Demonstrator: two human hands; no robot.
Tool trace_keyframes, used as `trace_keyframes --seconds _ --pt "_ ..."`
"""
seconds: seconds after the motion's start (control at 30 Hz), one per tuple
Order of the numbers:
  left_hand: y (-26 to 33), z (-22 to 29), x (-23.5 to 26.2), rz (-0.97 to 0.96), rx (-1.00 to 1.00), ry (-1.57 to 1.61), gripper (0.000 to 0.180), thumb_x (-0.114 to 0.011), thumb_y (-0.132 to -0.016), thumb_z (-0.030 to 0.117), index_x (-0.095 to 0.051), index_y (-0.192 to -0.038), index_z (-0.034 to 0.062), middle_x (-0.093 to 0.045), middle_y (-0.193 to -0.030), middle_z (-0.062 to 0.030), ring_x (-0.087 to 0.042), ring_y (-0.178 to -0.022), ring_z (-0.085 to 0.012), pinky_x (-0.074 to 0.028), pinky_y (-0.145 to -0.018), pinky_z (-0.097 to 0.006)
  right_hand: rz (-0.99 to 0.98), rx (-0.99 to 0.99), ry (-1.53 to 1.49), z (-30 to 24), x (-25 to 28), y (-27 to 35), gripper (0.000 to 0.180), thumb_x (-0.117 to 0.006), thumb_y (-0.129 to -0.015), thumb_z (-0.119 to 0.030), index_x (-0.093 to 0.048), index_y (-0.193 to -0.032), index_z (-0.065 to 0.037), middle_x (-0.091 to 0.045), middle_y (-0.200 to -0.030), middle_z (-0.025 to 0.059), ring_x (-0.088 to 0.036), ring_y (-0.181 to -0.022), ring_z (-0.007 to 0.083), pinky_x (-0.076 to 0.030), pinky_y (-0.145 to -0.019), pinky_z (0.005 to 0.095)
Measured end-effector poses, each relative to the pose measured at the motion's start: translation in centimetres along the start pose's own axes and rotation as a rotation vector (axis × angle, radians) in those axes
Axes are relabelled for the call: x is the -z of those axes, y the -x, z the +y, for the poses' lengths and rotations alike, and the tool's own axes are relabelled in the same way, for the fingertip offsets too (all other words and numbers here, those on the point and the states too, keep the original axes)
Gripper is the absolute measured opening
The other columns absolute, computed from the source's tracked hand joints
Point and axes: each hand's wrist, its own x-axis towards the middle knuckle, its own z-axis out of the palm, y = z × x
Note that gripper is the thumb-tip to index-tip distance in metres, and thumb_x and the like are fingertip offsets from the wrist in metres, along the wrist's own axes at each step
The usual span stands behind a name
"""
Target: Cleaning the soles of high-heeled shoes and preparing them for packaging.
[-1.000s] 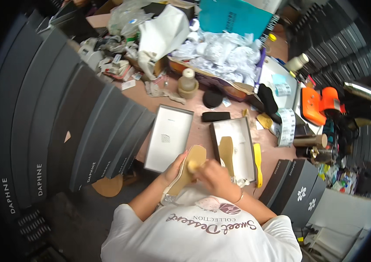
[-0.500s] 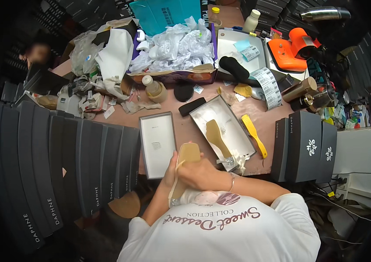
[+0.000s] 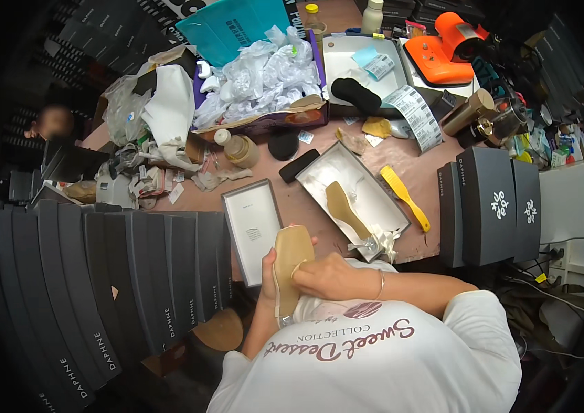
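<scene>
Both hands grip a tan sandal (image 3: 288,265) over the table edge: left hand (image 3: 269,286) beneath it, right hand (image 3: 330,275) closed on its side. Beside lies the box lid (image 3: 254,227); its mate (image 3: 347,208) rests in the open shoebox (image 3: 381,199).

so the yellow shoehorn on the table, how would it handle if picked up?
The yellow shoehorn looks like thin moulded plastic: probably light and fairly stiff. It lies flat on the table beside the open shoe box, so unlikely to roll; its smooth surface may be slippery.
</scene>
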Motion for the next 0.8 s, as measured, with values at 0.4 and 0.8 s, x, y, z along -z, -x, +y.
trace_keyframes --seconds 0.4,0.8 --pt "-0.6 0.7 3.7 -0.39 0.033 -0.246 0.07 -0.034 -0.09 0.055 -0.024 -0.147 0.0159 -0.052 -0.12 -0.0176 -0.063 -0.068 -0.0271 -0.051 -0.05 -0.03 0.123 0.052 -0.113 0.8 0.4 -0.1 0.016 -0.064 -0.08 -0.019 -0.052 -0.077 -0.009 -0.055 -0.061 0.0083 -0.06 -0.056 0.0281 -0.046 -0.046 0.0385" --pt "-0.7 1.4 3.7 -0.508 0.092 -0.354 0.082 -0.02 -0.088 0.074 -0.03 -0.142 0.0134 -0.06 -0.107 -0.0115 -0.063 -0.075 -0.0207 -0.05 -0.053 -0.026 0.239 -0.162 -0.082 2.1 0.6 -5.0 0.016 -0.062 -0.082 -0.019 -0.051 -0.079 -0.007 -0.055 -0.063 0.0135 -0.061 -0.061 0.0313 -0.048 -0.052 0.0421"
